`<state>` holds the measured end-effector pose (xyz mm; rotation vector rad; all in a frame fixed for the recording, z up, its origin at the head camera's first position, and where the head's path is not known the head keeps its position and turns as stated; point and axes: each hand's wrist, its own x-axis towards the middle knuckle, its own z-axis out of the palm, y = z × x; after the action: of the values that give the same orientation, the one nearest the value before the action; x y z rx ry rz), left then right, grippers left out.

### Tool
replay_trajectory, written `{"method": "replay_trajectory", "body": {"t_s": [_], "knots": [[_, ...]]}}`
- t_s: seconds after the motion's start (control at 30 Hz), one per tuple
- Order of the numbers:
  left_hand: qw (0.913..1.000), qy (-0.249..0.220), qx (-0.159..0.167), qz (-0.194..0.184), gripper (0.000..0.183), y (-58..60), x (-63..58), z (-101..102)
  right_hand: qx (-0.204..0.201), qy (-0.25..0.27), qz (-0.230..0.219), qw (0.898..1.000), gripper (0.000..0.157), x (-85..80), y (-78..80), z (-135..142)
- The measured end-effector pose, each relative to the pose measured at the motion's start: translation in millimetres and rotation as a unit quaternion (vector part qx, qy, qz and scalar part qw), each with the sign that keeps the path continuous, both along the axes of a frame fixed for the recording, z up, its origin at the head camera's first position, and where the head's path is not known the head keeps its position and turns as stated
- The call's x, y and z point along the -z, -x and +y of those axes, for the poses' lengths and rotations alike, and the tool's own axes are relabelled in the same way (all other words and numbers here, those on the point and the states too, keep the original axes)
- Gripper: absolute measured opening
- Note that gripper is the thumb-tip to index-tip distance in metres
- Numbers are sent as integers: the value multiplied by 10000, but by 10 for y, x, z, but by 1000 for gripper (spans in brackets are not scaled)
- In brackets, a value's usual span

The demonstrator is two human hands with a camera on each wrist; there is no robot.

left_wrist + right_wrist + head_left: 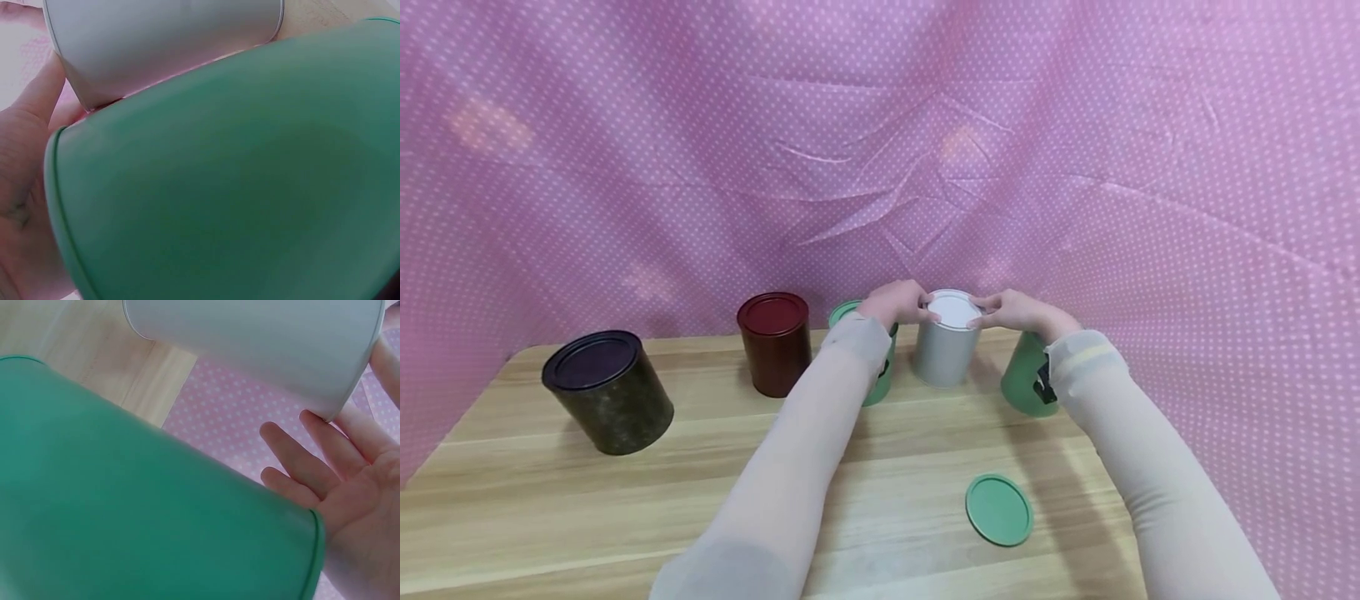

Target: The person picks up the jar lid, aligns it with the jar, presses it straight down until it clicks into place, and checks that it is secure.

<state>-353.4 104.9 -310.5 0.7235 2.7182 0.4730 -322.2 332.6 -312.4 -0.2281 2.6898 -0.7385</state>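
A pale grey can (943,354) with a white lid (954,309) stands near the back of the table, between both hands. My left hand (895,302) holds the left edge of the lid, thumb toward the front. From the other side my right hand (1019,312) grips the lid's edge, with thumb and fingertips at the rim. In the right wrist view the lower fingers (300,456) extend loosely away from the can. One green can (206,181) stands below my left hand and wrist; another green can (150,494) stands under my right, its top hidden in the head view.
A loose green lid (999,510) lies flat on the wooden table (910,517), between the forearms. Left of my left arm stand a dark red can (777,358) and a black can (617,404). A pink dotted curtain (760,167) hangs behind and around the table.
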Motion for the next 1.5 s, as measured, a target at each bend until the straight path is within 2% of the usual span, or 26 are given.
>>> {"method": "replay_trajectory", "body": {"t_s": [0.3, 0.47, 0.57, 0.67, 0.8, 1.03, 1.17, 1.27, 1.4, 1.5], "knots": [[9999, 96, -94, 96, 58, -10, -36, -5, -88, -134, 220, 9996, 72, -47, -8, -93], [9989, 97, -220, 408, 63, -13, 17, 20, 184, 58, 441, 9988, 73, -45, -127, -94], [9981, -71, -159, 583, 67, -61, 71, 4, 287, 212, 663, 9972, 73, -7, -227, -82], [9963, -69, 97, 847, 69, -145, 81, -21, 326, 231, 932, 9948, 72, 18, -325, -59], [9919, 36, 378, 1216, 70, -277, 35, -49, 339, 353, 1110, 9926, 71, 10, -464, -27], [9848, 6, 713, 1582, 69, -572, 22, -93, -66, 501, 1423, 9885, 69, 54, -831, -21], [9773, -95, 959, 1889, 68, -735, 92, -92, -239, 356, 1832, 9821, 66, 120, -1038, -4], [9726, -247, 1055, 2056, 67, -821, 183, -115, -354, 452, 2046, 9772, 65, 190, -1151, 4], [9718, -530, 1210, 1952, 68, -941, 307, -166, -336, 596, 2146, 9743, 68, 294, -1295, 14], [9726, -741, 1336, 1753, 69, -1065, 384, -194, -172, 564, 2256, 9724, 68, 380, -1422, 22]]}}
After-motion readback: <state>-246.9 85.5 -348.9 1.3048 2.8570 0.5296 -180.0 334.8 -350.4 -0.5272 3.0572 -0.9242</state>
